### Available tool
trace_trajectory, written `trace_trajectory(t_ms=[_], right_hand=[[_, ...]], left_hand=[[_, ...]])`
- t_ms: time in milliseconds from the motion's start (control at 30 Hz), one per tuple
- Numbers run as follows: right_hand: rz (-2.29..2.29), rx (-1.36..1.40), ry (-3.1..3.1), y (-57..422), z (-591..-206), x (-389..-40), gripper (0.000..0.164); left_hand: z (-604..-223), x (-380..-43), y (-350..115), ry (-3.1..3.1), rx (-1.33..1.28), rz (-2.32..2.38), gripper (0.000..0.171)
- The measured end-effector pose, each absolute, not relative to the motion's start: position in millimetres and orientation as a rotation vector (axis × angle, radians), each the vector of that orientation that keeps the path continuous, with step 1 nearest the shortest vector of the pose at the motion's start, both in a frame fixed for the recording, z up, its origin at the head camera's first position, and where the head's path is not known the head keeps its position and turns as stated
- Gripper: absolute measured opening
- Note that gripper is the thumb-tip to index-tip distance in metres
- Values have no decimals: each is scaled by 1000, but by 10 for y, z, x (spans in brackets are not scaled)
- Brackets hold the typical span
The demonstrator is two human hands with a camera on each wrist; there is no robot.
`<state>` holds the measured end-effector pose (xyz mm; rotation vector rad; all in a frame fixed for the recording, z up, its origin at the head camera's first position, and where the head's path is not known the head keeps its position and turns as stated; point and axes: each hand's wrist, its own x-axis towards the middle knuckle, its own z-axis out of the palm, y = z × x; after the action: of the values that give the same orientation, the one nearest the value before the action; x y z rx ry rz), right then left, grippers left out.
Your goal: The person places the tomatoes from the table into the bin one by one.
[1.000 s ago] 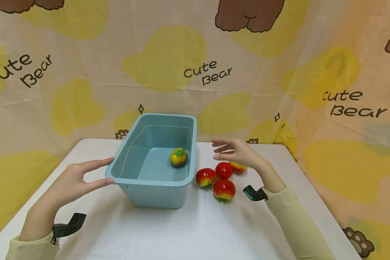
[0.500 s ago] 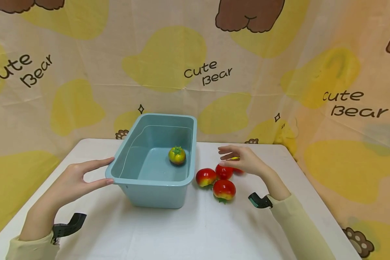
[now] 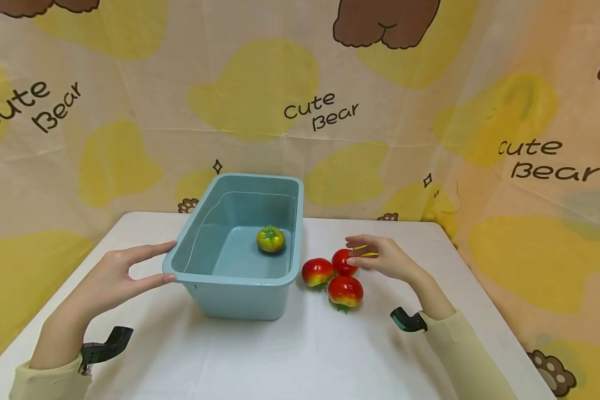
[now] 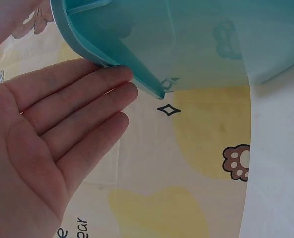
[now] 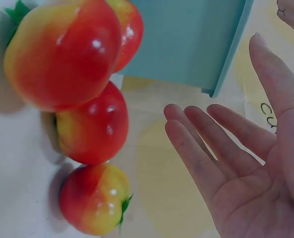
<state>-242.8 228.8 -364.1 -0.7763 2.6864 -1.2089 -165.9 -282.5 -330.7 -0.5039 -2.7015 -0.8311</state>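
A light blue plastic bin [image 3: 240, 301] stands on the table. My left hand [image 3: 105, 280] touches its near left corner, thumb and index finger spread along the rim; the left wrist view shows the other fingers [image 4: 82, 114] straight against it. Inside the bin lies one yellow-green tomato-like fruit [image 3: 270, 240] with a green leafy top. Right of the bin sit glossy red-and-yellow fruits of the same shape: one near the bin [image 3: 317, 272], one in front [image 3: 345, 293], one behind [image 3: 342, 261]. My right hand [image 3: 390, 258] hovers over the farthest fruit [image 5: 95, 198], holding nothing and largely covering it in the head view.
A white cloth covers the table [image 3: 300, 361]. Behind it hangs a printed curtain [image 3: 260, 89] with yellow patches and bear drawings, close to the bin's far end. Black straps with camera mounts [image 3: 107, 344] are on both wrists.
My right hand has moved right and down, away from the bin and over the farthest fruit. The fruit in the bin has rolled slightly left. My left hand has stayed at the bin's corner.
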Motion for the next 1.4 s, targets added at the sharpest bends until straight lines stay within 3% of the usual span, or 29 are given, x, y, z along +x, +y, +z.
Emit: trace_trajectory(t_ms=[1400], right_hand=[[-1217,-675,2579,2582,-4229,-2243,53]], left_hand=[[-3292,-1652,-2813,-2698,-493,-847,56]])
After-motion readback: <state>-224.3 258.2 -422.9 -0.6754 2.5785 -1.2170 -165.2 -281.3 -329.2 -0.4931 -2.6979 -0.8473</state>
